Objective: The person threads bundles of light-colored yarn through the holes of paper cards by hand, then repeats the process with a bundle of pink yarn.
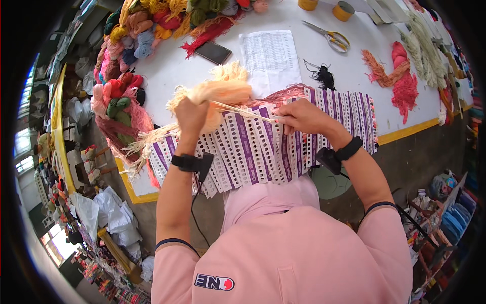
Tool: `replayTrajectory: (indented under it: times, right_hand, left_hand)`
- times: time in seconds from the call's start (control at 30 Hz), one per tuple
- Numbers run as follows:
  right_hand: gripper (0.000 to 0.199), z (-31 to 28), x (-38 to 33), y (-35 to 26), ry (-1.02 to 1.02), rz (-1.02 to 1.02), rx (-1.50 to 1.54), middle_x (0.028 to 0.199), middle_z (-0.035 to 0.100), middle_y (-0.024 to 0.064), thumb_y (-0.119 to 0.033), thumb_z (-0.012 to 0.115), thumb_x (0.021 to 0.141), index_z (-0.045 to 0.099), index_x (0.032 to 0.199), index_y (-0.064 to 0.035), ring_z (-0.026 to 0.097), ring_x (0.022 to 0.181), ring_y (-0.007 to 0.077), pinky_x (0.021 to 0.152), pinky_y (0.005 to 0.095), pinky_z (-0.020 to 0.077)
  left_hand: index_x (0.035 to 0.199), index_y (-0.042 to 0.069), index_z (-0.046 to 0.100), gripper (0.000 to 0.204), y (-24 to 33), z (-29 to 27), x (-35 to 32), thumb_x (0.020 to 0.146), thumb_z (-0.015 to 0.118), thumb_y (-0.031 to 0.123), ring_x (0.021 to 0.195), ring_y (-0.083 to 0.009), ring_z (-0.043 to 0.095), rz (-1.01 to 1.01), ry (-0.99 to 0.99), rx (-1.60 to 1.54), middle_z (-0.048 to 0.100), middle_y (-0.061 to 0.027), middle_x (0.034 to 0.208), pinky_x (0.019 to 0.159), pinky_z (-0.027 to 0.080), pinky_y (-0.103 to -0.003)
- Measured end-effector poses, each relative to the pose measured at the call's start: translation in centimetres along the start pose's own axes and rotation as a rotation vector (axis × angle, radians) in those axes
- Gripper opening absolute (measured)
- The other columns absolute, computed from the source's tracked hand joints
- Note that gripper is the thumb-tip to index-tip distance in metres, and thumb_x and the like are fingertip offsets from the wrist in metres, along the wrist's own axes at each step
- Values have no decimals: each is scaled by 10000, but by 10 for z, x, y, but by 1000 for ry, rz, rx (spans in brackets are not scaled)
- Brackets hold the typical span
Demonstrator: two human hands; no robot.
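Note:
My left hand (191, 117) is closed around a skein of pale peach yarn (217, 93), whose loose ends spread over the table edge. A few cream strands (240, 110) stretch from it across to my right hand (302, 116), which pinches their other end. Beneath both hands lies a row of white and purple punched cards (243, 147), overhanging the table's front edge above my lap. Dusty pink threads (286, 95) lie along the far side of the cards, partly hidden by my right hand.
Many coloured skeins (136, 30) are heaped at the table's left and back. Behind the cards lie a phone (213, 52), a printed sheet (268, 53), black threads (323, 76) and yellow-handled scissors (334, 40). Pink and orange skeins (400, 71) rest to the right; tape rolls (343, 11) stand at the back.

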State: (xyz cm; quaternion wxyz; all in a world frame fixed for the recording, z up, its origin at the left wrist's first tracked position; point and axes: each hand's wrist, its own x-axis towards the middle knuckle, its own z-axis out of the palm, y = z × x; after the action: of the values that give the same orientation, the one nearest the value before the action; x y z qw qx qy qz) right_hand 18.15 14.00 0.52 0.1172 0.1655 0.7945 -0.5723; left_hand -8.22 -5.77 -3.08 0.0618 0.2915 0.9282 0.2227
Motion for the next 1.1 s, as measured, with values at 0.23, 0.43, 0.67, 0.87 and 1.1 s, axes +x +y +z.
replayTrajectory:
  times: [0.23,0.43,0.67,0.87,1.1]
  right_hand:
    - [159,-6,1,-1,-57,43,-14,682,670,68,-97,563,948,635,890,32,676,610,119,556,240,536]
    - [164,-1,6,4,-56,46,28,684,676,72,-97,556,941,618,854,27,687,619,127,555,244,541]
    - [188,-3,3,26,66,96,109,656,693,111,-89,546,906,618,773,23,678,553,146,534,271,536]
    - [143,0,20,31,159,169,356,707,699,128,-83,544,913,616,952,35,684,579,169,542,290,542]
    - [253,55,-29,28,574,-246,-300,784,653,139,-67,533,874,617,1102,3,656,736,264,665,374,519]
  left_hand:
    - [929,58,729,327,-63,-83,34,706,733,297,803,-368,692,-67,182,375,700,-204,843,743,542,-455]
    - [965,26,724,453,-94,-164,71,682,723,380,831,-363,697,-148,-65,469,697,-225,825,776,530,-439]
    - [683,124,567,254,-95,-179,86,819,697,295,488,-61,362,-320,-476,-467,443,62,585,459,262,-251]
    - [1039,59,571,221,-263,-312,124,904,654,213,786,-151,495,36,-229,-208,568,-36,871,736,442,-323]
    - [1312,-2,503,371,-191,-512,179,957,526,105,1160,-211,568,220,-12,-1113,616,-92,1212,1028,452,-334]
